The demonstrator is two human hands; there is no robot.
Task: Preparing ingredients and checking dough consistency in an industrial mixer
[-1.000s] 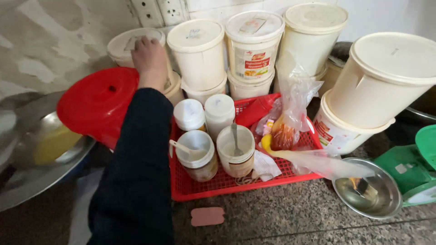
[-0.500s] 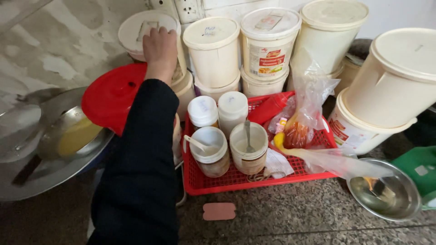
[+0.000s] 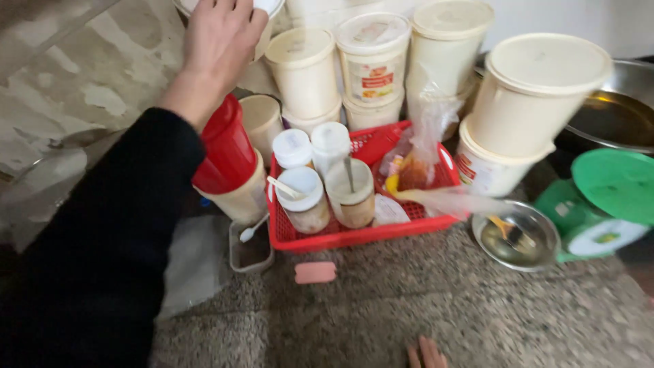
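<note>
Left hand [image 3: 221, 41] has lifted the white lid [image 3: 262, 7], fingers curled.

Labelled cream tub [image 3: 373, 65] stands behind the red basket [image 3: 354, 235]; its label is white, red and green. Clear plastic bag [image 3: 426, 146] lies inside the basket.

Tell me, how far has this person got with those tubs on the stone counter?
Done: the round red plastic lid already leans tilted against a cream plastic tub. In hand: the left hand lies on a white round container at the back; whether it grips is unclear. Left: the jars in the red plastic basket stand untouched; the right hand holds nothing visible.
</note>
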